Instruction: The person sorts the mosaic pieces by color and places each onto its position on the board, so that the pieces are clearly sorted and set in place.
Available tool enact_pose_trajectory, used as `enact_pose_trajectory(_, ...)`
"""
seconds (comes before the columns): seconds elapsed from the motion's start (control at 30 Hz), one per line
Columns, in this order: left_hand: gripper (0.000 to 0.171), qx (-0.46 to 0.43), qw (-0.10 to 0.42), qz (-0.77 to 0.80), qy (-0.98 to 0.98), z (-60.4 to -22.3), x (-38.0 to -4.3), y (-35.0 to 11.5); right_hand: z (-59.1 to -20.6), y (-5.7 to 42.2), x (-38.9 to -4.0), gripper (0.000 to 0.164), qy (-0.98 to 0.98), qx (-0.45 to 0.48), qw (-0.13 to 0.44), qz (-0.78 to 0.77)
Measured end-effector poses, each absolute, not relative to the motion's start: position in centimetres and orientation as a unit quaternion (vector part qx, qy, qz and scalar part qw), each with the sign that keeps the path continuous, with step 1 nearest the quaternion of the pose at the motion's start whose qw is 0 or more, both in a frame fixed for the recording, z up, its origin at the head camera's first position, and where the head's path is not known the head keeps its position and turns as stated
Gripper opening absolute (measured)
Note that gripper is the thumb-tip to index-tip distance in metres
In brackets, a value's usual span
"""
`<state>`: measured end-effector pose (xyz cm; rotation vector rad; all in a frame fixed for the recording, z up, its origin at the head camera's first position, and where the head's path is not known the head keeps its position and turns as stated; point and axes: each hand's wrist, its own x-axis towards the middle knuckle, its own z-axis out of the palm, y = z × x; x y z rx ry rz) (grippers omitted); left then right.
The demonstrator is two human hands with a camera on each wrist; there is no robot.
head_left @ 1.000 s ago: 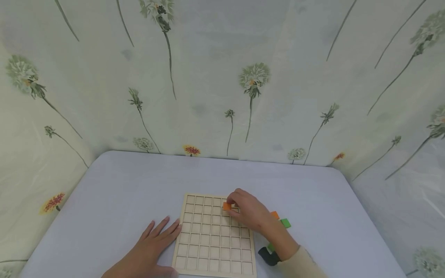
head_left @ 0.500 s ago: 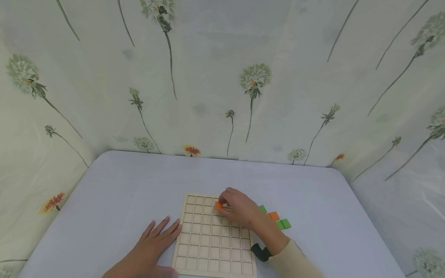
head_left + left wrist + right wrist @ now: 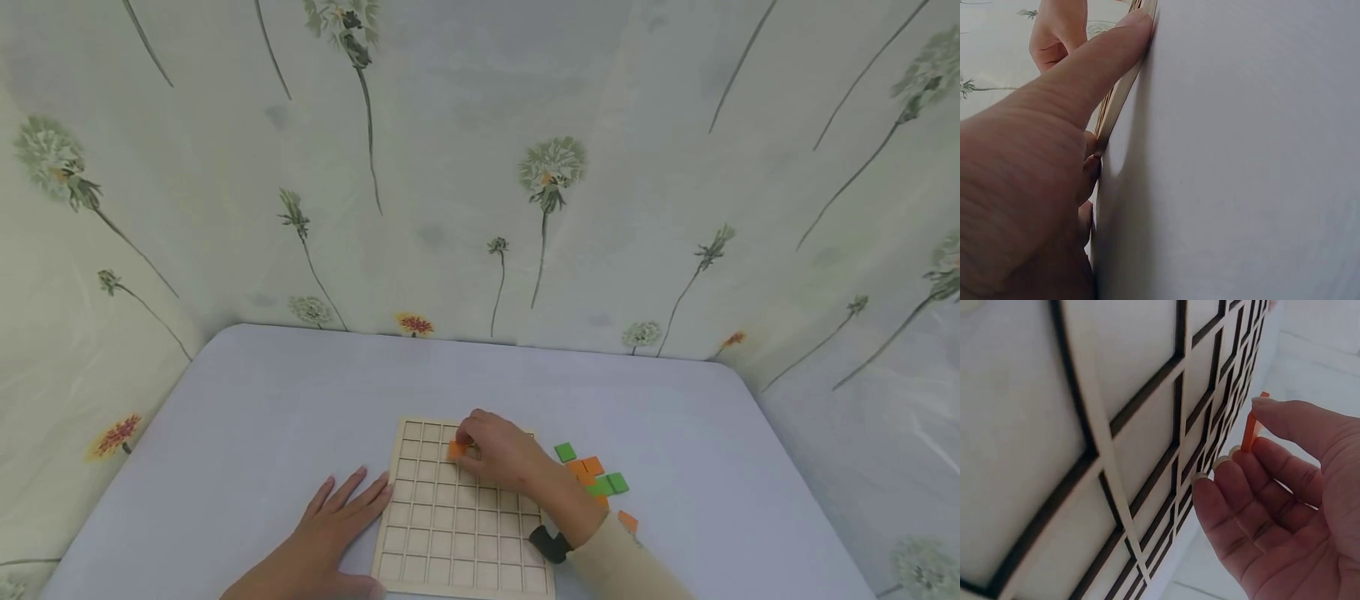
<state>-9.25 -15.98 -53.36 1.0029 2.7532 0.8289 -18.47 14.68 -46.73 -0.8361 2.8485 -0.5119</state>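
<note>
A square wooden grid board [image 3: 442, 525] lies on the table, its cells bare where they show. Over its upper part, my right hand [image 3: 504, 454] pinches an orange square tile [image 3: 457, 451] between thumb and fingers. In the right wrist view the orange tile [image 3: 1250, 428] is tilted on edge, just off the board's surface. My left hand [image 3: 318, 533] lies spread with straight fingers at the board's left edge. Its thumb [image 3: 1110, 47] touches the board's side in the left wrist view.
Right of the board lie loose tiles, among them a green tile [image 3: 565, 452] and an orange tile [image 3: 627, 522]. A dark band [image 3: 550, 545] is at the right wrist. Behind the white table [image 3: 315, 375] hangs a flower-patterned cloth [image 3: 442, 167].
My right hand has moved left across the upper part of the board with the orange tile, uncovering more loose tiles on the right. The left hand has stayed in place.
</note>
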Motion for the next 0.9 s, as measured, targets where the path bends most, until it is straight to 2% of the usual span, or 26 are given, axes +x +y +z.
enact_pose_trajectory(0.1, 0.113, 0.328, 0.047, 0.267, 0.905, -53.4, -9.26, -16.03, -46.88, 14.46, -18.59, 0.015, 0.942, -0.282, 0.063, -0.172)
enact_pose_trajectory(0.37, 0.119, 0.297, 0.101, 0.274, 0.909, -52.85, -9.3, -15.6, -46.87, 13.98, -18.68, 0.014, 0.941, -0.294, 0.055, -0.161)
enact_pose_trajectory(0.9, 0.119, 0.291, 0.114, 0.251, 0.916, -52.51, -9.33, -15.57, -47.63, 13.7, -19.1, 0.017, 0.94, -0.305, 0.039, -0.15)
